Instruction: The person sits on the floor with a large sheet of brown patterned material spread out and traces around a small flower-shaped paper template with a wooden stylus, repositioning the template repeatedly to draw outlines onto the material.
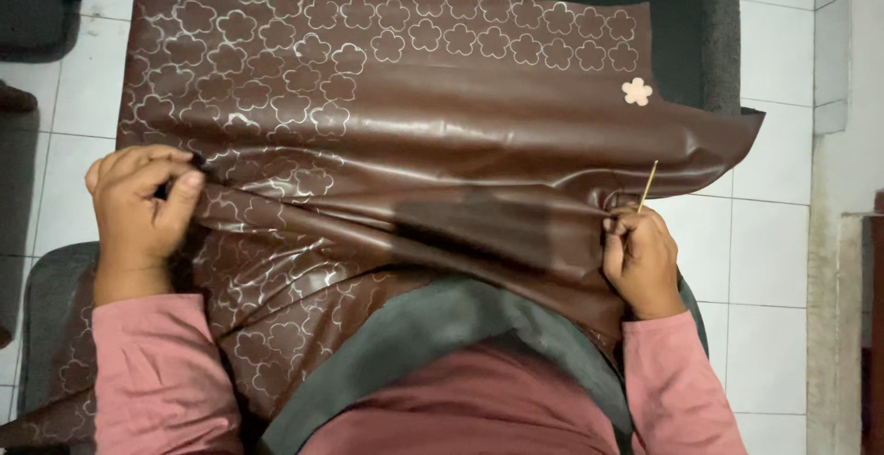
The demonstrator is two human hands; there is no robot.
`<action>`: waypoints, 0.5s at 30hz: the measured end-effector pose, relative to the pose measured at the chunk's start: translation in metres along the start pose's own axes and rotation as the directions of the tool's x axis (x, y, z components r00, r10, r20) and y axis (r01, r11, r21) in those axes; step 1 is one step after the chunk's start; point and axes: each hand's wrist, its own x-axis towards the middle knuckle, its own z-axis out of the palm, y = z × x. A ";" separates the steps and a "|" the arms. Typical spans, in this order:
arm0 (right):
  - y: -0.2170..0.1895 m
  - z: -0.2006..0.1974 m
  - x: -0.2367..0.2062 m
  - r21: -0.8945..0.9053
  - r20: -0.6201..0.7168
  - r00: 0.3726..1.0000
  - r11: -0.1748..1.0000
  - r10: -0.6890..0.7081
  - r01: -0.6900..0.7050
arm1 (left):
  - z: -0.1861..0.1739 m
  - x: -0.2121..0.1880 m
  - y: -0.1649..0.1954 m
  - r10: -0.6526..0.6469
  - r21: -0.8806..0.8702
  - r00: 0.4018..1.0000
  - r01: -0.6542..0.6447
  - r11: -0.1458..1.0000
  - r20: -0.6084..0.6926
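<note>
A large sheet of glossy brown leather-like material (442, 114) lies across my lap and out over the floor. Rows of flower outlines are drawn on it in a pale line. My left hand (143, 202) pinches a fold of the sheet at its left side, fingers closed on it. My right hand (640, 257) grips the sheet's right fold and holds a thin pale stick or pen (648, 186) that points up. A small tan flower-shaped template (636, 91) rests on the sheet near its far right corner.
White floor tiles (773, 234) show on both sides. A dark mat (691, 22) lies under the sheet at the top right, another dark mat (37, 4) at the top left. A grey lining edge (433, 326) curls over my lap.
</note>
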 end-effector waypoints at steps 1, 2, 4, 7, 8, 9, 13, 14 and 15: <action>0.004 0.001 -0.003 -0.015 -0.005 1.000 1.000 0.010 -0.010 | 0.005 -0.005 -0.008 -0.004 -0.001 1.000 0.004 1.000 -0.006; 0.007 0.000 -0.007 -0.031 -0.008 1.000 0.999 0.022 -0.022 | 0.011 -0.012 -0.015 -0.048 -0.069 0.999 0.048 0.996 -0.005; 0.012 -0.012 -0.014 -0.084 -0.001 0.997 0.993 0.080 -0.080 | 0.020 -0.030 -0.031 -0.134 -0.198 0.991 0.131 0.971 0.003; 0.006 -0.040 -0.029 -0.043 -0.042 0.990 0.989 0.138 -0.140 | 0.011 -0.058 -0.052 -0.324 -0.391 0.936 0.350 0.851 0.134; 0.002 -0.051 -0.033 -0.007 -0.058 0.986 0.988 0.155 -0.156 | 0.005 -0.066 -0.054 -0.362 -0.390 0.916 0.402 0.828 0.175; -0.002 -0.056 -0.035 -0.076 -0.005 0.982 0.979 0.191 -0.191 | -0.006 -0.071 -0.054 -0.364 -0.316 0.911 0.409 0.856 0.193; -0.013 -0.067 -0.025 -0.176 0.071 0.965 0.955 0.254 -0.238 | -0.026 -0.055 -0.028 -0.506 -0.230 0.790 0.594 0.771 0.346; -0.015 -0.068 -0.021 -0.147 0.084 0.967 0.963 0.242 -0.228 | -0.030 -0.044 -0.018 -0.545 -0.181 0.740 0.644 0.743 0.394; -0.017 -0.069 -0.016 -0.083 0.050 0.966 0.965 0.252 -0.248 | -0.032 -0.030 -0.008 -0.585 -0.076 0.684 0.675 0.733 0.436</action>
